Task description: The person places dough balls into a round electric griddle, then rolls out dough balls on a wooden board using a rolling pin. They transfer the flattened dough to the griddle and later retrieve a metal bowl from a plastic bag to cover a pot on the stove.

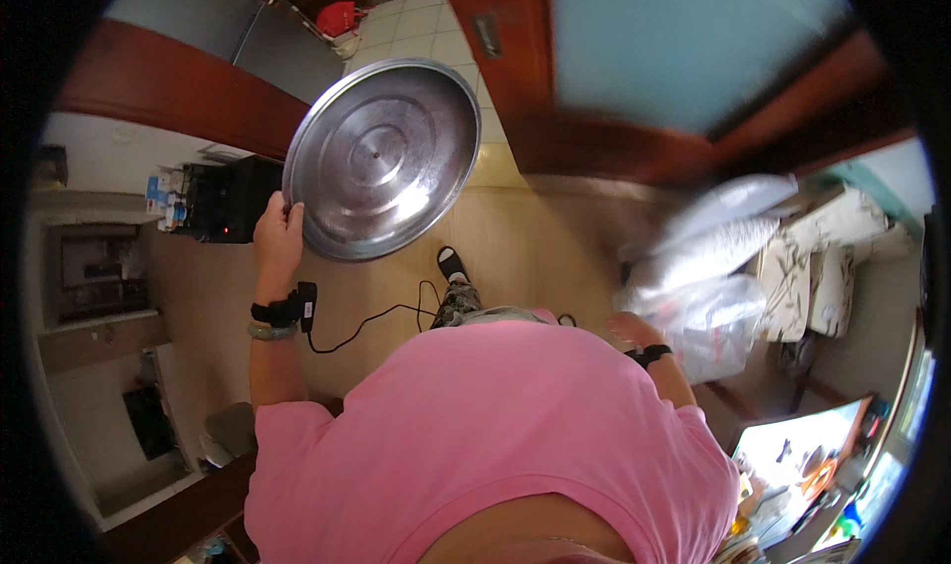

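Note:
A large round metal pot lid [381, 158] hangs out in front of me to the left, its ringed face with a small point at the centre turned toward me. My left hand [278, 231] grips the lid's near-left rim, with the thumb on the visible face and the other fingers partly hidden behind it. A black band with a small box and a bangle circle that wrist. Low at my right side, my right hand [626, 328] is smeared by motion, so its fingers do not show clearly. It is nearest to a clear plastic bag [708, 331].
Ahead stands a wooden door [515, 89] with a frosted pane, beside a tiled floor [411, 31]. A black cable [371, 318] loops near my foot. White bundles [708, 247] and patterned cushions [827, 277] lie right; a cluttered table [792, 465] stands near right. A black appliance [230, 200] stands left.

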Motion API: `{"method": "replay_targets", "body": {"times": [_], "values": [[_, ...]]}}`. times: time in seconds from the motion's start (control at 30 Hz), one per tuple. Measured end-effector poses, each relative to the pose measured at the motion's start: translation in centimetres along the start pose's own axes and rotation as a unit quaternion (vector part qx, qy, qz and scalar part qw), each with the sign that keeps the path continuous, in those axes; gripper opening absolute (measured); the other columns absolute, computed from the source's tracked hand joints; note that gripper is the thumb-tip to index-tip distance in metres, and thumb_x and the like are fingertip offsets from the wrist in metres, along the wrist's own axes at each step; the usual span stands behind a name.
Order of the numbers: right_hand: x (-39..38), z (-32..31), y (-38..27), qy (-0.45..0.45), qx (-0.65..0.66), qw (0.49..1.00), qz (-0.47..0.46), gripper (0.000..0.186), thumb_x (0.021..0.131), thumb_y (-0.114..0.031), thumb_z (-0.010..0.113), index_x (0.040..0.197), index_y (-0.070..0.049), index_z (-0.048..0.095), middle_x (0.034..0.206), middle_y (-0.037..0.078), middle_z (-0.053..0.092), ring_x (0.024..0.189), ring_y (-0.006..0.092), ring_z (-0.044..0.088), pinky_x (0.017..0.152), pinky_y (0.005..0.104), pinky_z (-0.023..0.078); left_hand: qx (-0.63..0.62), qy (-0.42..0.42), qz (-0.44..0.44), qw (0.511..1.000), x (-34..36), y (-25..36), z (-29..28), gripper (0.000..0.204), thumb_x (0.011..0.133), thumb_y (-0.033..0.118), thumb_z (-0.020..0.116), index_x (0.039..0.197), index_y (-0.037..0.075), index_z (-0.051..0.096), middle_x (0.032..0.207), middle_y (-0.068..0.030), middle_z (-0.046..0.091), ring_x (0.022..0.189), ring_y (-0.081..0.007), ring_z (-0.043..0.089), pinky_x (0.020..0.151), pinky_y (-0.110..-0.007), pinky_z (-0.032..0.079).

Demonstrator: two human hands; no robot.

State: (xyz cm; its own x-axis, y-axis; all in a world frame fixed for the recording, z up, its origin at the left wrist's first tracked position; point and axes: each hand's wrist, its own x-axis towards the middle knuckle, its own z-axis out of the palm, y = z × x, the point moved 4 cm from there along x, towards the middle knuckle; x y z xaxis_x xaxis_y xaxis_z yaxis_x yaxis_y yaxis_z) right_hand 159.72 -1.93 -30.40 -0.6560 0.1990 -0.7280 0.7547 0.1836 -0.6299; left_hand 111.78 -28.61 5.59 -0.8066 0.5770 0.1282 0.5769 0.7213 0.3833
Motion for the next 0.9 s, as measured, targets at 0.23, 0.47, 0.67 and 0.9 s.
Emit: {"method": "replay_targets", "body": {"times": [0.23,0.47,0.67,0.9], "values": [[9.2,-4.4,-30.0,-0.022,0.042,0.962,-0.267,0.048,0.088,-0.036,0.047,0.119,0.001,0.047,0.116,0.011,0.053,0.105,0.018,0.049,0.09,0.0304,0.037,0.016,0.159,0.116,0.98,5.4,-3.8,0.5,0.014,0.081,0.013,0.054,0.089,0.001,0.052,0.104,-0.0112,0.055,0.076,-0.0304,0.058,0.065,-0.033,0.047],[13.9,-6.9,-52.3,-0.289,0.649,0.635,-0.302,0.061,0.085,-0.053,0.04,0.122,-0.003,0.039,0.114,0.014,0.052,0.098,0.0263,0.052,0.087,0.0375,0.042,0.152,0.281,0.303,0.898,11.9,-7.4,0.6,0.01,0.081,0.012,0.054,0.088,0.006,0.053,0.102,-0.0098,0.054,0.081,-0.0283,0.059,0.072,-0.037,0.049],[19.6,-10.6,-53.7,-0.075,0.754,0.61,-0.232,0.028,0.088,-0.023,0.048,0.108,-0.003,0.051,0.106,0.009,0.058,0.096,0.0233,0.055,0.087,0.0381,0.044,0.107,0.327,0.354,0.869,18.9,-8.2,3.4,0.017,0.075,0.006,0.06,0.088,0.009,0.05,0.101,-0.0101,0.049,0.096,-0.0326,0.055,0.088,-0.049,0.042],[30.1,-18.4,-57.7,-0.026,0.691,0.639,-0.338,0.022,0.088,-0.011,0.047,0.106,0.0,0.05,0.104,0.011,0.058,0.096,0.0261,0.056,0.087,0.0393,0.045,-0.352,0.148,0.06,0.922,33.3,-10.6,9.2,0.038,0.082,0.007,0.052,0.118,0.004,0.039,0.116,-0.013,0.042,0.111,-0.0266,0.044,0.092,-0.042,0.035]]}}
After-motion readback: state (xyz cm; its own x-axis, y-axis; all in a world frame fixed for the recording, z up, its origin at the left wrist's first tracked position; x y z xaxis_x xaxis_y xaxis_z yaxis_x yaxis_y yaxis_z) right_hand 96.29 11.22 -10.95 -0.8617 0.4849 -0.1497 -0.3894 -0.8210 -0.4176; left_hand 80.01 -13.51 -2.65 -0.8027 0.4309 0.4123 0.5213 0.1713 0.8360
